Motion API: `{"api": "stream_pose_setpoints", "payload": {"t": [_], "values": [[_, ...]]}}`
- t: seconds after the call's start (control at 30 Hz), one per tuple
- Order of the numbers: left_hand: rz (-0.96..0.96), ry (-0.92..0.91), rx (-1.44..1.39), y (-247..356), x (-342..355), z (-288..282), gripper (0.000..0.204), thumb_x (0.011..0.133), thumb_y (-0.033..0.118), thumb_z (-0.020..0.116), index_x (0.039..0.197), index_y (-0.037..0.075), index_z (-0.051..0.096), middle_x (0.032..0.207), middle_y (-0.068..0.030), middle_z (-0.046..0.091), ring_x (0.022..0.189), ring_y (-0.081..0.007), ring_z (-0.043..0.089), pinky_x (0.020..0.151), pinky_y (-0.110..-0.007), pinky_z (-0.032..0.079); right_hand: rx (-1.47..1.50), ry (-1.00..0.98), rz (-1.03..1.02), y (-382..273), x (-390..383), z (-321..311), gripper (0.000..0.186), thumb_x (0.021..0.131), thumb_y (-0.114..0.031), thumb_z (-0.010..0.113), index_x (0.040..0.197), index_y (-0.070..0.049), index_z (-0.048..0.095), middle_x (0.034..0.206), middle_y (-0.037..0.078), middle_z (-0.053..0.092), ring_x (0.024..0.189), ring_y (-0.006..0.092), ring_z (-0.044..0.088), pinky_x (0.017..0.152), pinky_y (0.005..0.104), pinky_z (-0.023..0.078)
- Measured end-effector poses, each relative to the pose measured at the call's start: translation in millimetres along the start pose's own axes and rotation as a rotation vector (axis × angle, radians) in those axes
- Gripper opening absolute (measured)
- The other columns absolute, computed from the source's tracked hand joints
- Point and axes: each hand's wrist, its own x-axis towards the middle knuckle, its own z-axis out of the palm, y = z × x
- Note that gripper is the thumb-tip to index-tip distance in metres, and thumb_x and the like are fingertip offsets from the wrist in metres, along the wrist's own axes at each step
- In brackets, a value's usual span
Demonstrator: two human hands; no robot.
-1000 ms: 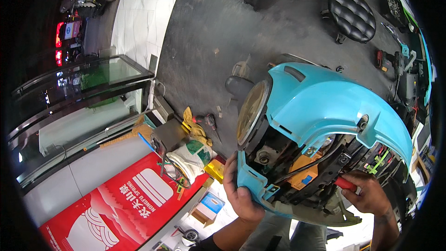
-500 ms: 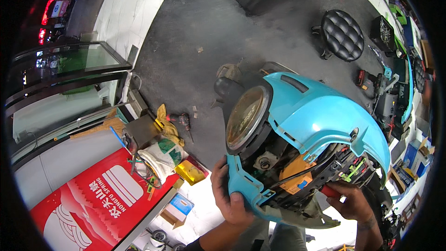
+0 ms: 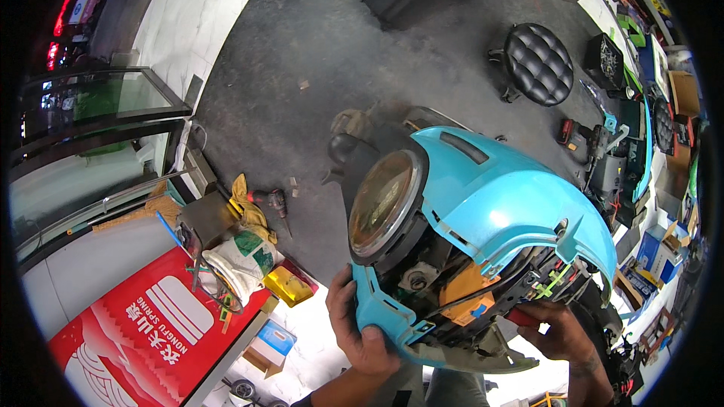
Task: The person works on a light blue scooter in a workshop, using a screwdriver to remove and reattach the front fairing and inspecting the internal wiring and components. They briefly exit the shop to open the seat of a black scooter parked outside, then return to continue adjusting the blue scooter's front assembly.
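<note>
A turquoise scooter front cover point(image 3: 520, 196) with a round headlight point(image 3: 386, 200) fills the lower middle, tilted and partly separated from its lower section. My left hand point(image 3: 363, 339) is closed round the lower turquoise cover section point(image 3: 365, 298), thumb on its near face and fingers behind the edge. Inside the gap are an orange part point(image 3: 467, 298), dark cables and a yellow-green connector point(image 3: 556, 282). My right hand point(image 3: 562, 335) is closed on a red-handled tool point(image 3: 520, 318) at the right of the opening; its working end is hidden inside.
To the left, a red box point(image 3: 143, 316) bears a white-and-green bag point(image 3: 245, 256). A drill point(image 3: 270, 202) lies on the dark floor near yellow gloves point(image 3: 249, 215). A round black stool point(image 3: 538, 64) stands at the upper right; tools and boxes line the right side.
The view has shifted, so most surroundings now sit further left. Both hands keep their grips, and the red-handled tool stays at the right of the opening.
</note>
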Motion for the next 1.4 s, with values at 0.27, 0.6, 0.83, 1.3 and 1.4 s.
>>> {"api": "stream_pose_setpoints", "payload": {"t": [0.27,0.6,0.83,1.3,1.4], "values": [[-0.028,-0.033,0.004,6.3,0.7,1.9,0.079,0.105,0.058,0.05,0.156,-0.001,0.038,0.158,-0.0274,0.037,0.145,-0.0377,0.045,0.118,-0.051,0.044,-0.026,-0.002,-0.068,5.5,15.0,11.8,0.046,0.088,-0.007,0.082,0.132,-0.002,0.072,0.12,0.021,0.076,0.105,0.0355,0.077,0.089,0.0414,0.063],[-0.064,-0.054,-0.014,3.4,0.8,-1.8,0.084,0.104,0.064,0.05,0.155,-0.001,0.036,0.16,-0.0248,0.037,0.146,-0.0364,0.045,0.119,-0.051,0.042,-0.085,-0.027,-0.061,2.6,16.8,11.2,0.045,0.089,-0.007,0.082,0.132,-0.002,0.073,0.12,0.02,0.076,0.105,0.0345,0.077,0.09,0.0412,0.064],[-0.016,-0.042,0.013,6.5,3.2,2.7,0.08,0.104,0.059,0.05,0.153,-0.003,0.038,0.16,-0.0263,0.037,0.145,-0.0365,0.045,0.119,-0.051,0.042,-0.02,0.016,-0.08,5.1,17.9,11.8,0.045,0.088,-0.006,0.083,0.131,-0.001,0.072,0.119,0.02,0.076,0.102,0.0341,0.077,0.087,0.0401,0.063],[-0.202,-0.071,-0.088,9.1,0.5,-1.6,0.101,0.102,0.066,0.049,0.166,-0.007,0.021,0.163,-0.0246,0.037,0.146,-0.0348,0.048,0.119,-0.048,0.043,-0.045,-0.009,-0.196,11.4,29.2,11.0,0.043,0.095,-0.014,0.077,0.135,-0.002,0.07,0.106,0.019,0.07,0.091,0.0383,0.071,0.081,0.0444,0.06],[-0.161,-0.072,-0.041,0.8,-2.4,-9.1,0.097,0.104,0.062,0.047,0.165,-0.008,0.021,0.16,-0.0256,0.042,0.144,-0.0342,0.051,0.119,-0.047,0.044,-0.006,0.004,-0.213,13.2,32.5,16.5,0.045,0.095,-0.013,0.077,0.138,-0.003,0.069,0.11,0.019,0.071,0.093,0.0397,0.072,0.082,0.0459,0.06]]}}
